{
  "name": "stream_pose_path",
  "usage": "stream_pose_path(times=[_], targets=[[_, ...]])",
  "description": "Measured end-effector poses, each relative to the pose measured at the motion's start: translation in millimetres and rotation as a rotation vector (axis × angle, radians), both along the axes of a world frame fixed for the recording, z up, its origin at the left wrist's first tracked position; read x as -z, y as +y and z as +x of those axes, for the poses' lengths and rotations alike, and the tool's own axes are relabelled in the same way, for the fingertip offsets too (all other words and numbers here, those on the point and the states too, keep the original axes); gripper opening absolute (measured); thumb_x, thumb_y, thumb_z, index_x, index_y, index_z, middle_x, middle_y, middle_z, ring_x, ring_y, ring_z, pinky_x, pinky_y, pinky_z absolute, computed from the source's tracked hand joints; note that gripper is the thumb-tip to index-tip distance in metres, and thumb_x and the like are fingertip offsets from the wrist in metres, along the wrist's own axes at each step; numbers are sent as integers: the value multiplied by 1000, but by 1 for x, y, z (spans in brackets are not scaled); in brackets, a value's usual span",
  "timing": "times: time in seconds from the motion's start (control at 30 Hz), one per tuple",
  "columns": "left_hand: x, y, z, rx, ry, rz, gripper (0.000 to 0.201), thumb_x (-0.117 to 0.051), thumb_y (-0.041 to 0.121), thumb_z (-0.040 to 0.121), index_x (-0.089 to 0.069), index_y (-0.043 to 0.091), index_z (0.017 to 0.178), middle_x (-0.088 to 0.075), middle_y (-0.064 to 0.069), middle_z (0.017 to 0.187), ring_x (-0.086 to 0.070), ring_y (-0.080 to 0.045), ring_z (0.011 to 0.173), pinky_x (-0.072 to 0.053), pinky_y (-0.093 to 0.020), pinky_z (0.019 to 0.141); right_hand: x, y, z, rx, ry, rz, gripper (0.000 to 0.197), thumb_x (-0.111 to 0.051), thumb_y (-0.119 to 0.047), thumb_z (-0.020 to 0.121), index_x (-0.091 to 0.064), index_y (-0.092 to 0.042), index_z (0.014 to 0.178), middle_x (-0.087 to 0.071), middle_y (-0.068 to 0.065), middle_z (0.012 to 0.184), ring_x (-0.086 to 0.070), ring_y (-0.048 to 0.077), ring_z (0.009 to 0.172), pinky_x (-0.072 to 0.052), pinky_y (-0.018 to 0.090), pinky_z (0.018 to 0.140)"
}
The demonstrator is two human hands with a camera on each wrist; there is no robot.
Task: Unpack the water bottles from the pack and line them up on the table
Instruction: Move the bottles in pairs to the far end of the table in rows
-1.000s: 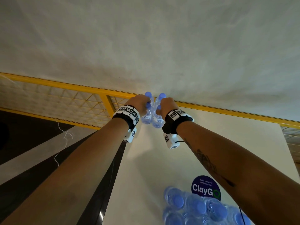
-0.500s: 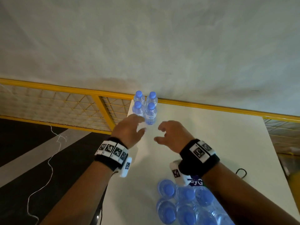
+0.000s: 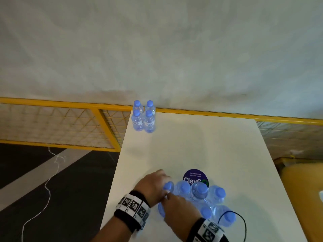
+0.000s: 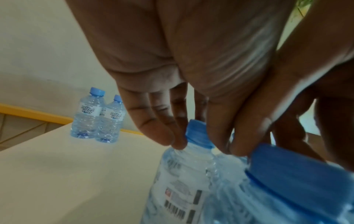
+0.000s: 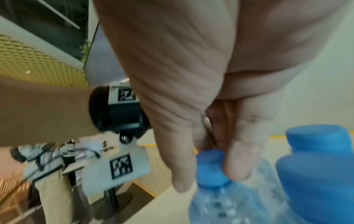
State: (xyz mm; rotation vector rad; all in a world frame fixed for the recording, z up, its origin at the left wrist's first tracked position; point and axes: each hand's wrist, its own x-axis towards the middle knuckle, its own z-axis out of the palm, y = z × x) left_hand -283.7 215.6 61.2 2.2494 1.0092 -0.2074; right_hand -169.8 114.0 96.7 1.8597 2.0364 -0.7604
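Several small water bottles (image 3: 143, 117) with blue caps stand in a tight block at the far left corner of the white table (image 3: 201, 145); the left wrist view shows them as standing bottles (image 4: 95, 115). The pack of bottles (image 3: 206, 196) sits at the near edge. My left hand (image 3: 157, 184) pinches the neck of the pack's front left bottle (image 4: 191, 163) just under its cap (image 4: 199, 133). My right hand (image 3: 176, 208) pinches the cap (image 5: 210, 166) of the bottle nearest me (image 5: 229, 204). Both bottles stand among the others.
A yellow railing with mesh (image 3: 70, 105) runs behind the table. A round purple sticker (image 3: 194, 175) lies flat beyond the pack. A black cable (image 3: 243, 222) loops at the near right. The table's left edge drops to a dark floor with a white cord (image 3: 47, 186).
Both hands let go of two bottles at the far corner, drew back across the table to the pack, and now pinch two bottle tops there.
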Motion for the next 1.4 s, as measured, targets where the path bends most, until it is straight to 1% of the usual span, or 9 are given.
stream_pose_path(times=[0.13,0.23,0.4,0.57,0.73,0.9,1.03,1.13,1.4], targets=[[1,2,2,4,21,24,21,-61,28,86,-62,15,101,-51,-3,107,-62,-31,93,-46,-38,78,-3,-2,-7,1,-59,-31,15,-76,-10,76,-68,-10,89,-66,7,74,-68,28,53,-56,44,40],[-2,4,3,-2,22,49,23,-61,31,86,-61,11,98,-49,-2,103,-61,-30,91,-45,-37,77,3,-3,-5,-49,-57,110,28,-41,1,96,-55,-1,121,-63,15,109,-69,35,90,-59,47,67],[-24,35,8,7,38,145,27,-60,40,88,-61,15,95,-52,1,102,-64,-31,92,-53,-40,80,-24,14,15,32,68,200,45,-41,-9,97,-39,-7,142,-58,10,119,-64,31,102,-48,39,70],[-60,102,32,2,-3,405,26,-61,45,89,-66,22,99,-59,3,104,-66,-27,94,-53,-37,75,-65,78,47,110,162,254,25,-58,-27,87,-61,-14,108,-60,11,105,-65,34,95,-51,38,78],[-72,195,68,-94,-60,406,16,-63,36,89,-70,25,98,-63,7,104,-64,-22,96,-52,-40,85,-72,170,71,199,111,255,24,-66,-30,84,-67,-11,99,-58,9,90,-58,27,72,-47,29,65],[-57,276,93,-141,-13,388,16,-66,35,84,-71,27,97,-60,8,102,-61,-27,97,-54,-45,90,-45,255,88,236,86,274,17,-69,-28,83,-63,-12,84,-62,9,88,-59,26,69,-47,30,61],[-26,317,101,-181,89,385,9,-68,31,86,-62,27,80,-54,10,93,-54,-25,94,-38,-58,107,-16,298,92,251,94,257,18,-67,-22,85,-68,-8,95,-59,7,87,-64,28,75,-55,32,67],[-5,334,103,-188,130,364,6,-67,30,85,-67,24,84,-59,6,98,-56,-26,100,-39,-63,107,6,318,97,268,103,260,17,-66,-20,87,-67,-7,97,-60,8,93,-68,29,83,-54,33,68],[5,350,101,-121,21,340,15,-64,15,89,-74,13,100,-58,-6,103,-61,-32,99,-48,-37,86,24,345,95,293,96,294,14,-66,-21,88,-65,-7,92,-61,6,86,-61,23,70,-48,30,58]])
